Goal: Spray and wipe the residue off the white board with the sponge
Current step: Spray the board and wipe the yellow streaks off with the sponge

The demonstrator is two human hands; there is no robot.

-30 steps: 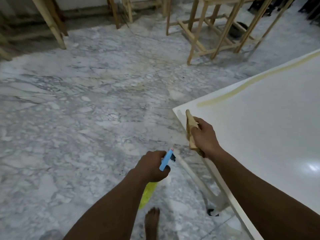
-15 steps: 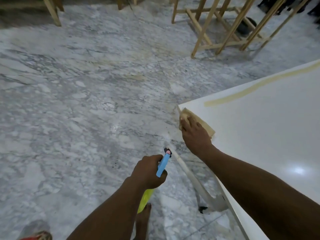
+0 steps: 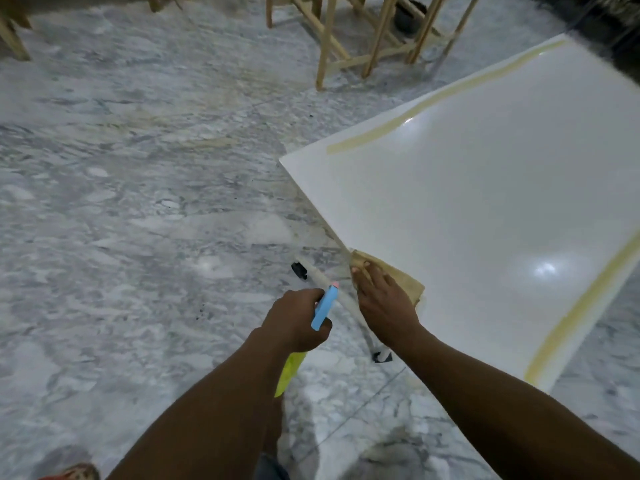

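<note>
Tan sponge (image 3: pixel 405 282) pressed on white board (image 3: pixel 467 202) edge by my right hand (image 3: pixel 384 306), fingers straight; left hand (image 3: pixel 294 323) curled round spray bottle (image 3: pixel 323 308).

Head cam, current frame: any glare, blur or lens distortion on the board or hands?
Head view: two glare spots on the white board, one by the far residue stripe, a brighter one nearer the right edge; motion blur smears the floor and wooden frames; wide-angle bowing curves the board's edges; right hand on the sponge and left hand holding the spray bottle look fairly sharp.
</note>
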